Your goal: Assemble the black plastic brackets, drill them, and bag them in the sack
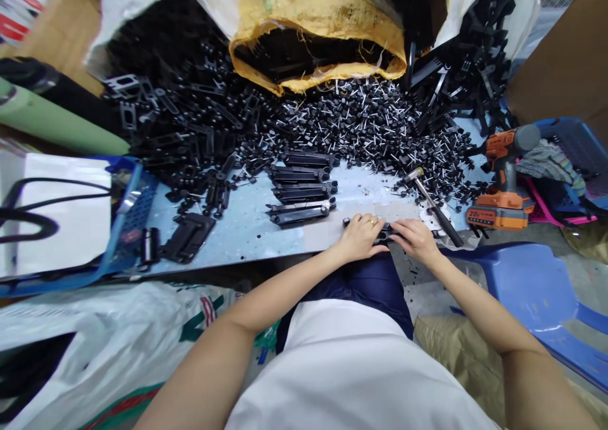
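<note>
At the front edge of the table, my left hand (361,235) is closed over a black plastic part (346,221), whose left end shows beyond the fingers. My right hand (414,237) pinches the same part at its right end (387,228), close beside the left hand. Most of the part is hidden under the fingers. A row of several black folded bracket assemblies (304,192) lies just left of my hands. To the right rests a hammer (434,207) with a black handle. Behind it spreads a heap of black-headed screws (361,116).
An orange cordless drill (504,177) stands at the right table edge, near a blue chair (532,290). Black plastic parts (190,113) pile up at left, beside a blue basket (126,221). A yellow sack (323,12) lies open at the back.
</note>
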Demonstrator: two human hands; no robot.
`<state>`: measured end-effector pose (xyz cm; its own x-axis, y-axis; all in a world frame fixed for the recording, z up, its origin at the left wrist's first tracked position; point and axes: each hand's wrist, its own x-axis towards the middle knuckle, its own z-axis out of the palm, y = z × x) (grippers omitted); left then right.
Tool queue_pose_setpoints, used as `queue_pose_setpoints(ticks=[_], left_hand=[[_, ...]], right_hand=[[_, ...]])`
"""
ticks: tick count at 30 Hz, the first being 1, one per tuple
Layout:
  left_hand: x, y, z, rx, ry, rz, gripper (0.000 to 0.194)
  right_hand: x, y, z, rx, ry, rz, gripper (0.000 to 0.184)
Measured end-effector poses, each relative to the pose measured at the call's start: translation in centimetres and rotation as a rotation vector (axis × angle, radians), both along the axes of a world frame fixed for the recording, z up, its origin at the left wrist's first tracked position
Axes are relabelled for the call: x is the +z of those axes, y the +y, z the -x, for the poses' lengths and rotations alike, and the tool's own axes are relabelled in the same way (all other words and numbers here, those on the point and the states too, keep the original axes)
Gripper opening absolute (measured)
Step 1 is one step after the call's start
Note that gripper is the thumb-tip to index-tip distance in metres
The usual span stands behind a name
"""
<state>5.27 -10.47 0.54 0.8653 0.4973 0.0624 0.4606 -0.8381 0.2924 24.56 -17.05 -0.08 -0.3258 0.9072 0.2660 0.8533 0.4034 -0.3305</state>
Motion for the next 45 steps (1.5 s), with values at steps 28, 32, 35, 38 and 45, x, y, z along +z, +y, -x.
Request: queue_pose_setpoints(ticks=[28, 32, 35, 38, 45], left_hand=[[3.9, -8.0, 8.1, 0.317, -1.062, -0.064, 0.066], [0.0, -5.0, 10.0, 0.401, -0.778, -0.318, 0.078], [-2.0, -1.8, 11.8, 0.543, -0.44, -0.294, 0.075], [-2.6, 0.1, 12.3, 0.672, -0.225, -0.237, 0.064], [0.3, 4.6, 8.4, 0.742, -0.174, -0.048, 0.07]], right_hand=[[0.8, 1.8, 17.5, 0.055, 0.92, -0.091, 0.059], [0.9, 4.7, 15.5, -0.132, 0.553, -0.24, 0.05], [3.3, 5.4, 8.4, -0.383, 0.251, -0.453, 0.05], [6.6, 4.9, -0.9, -0.656, 0.057, -0.58, 0.054], [11.4, 5.5, -15.5, -1.079, -0.061, -0.102, 0.035]])
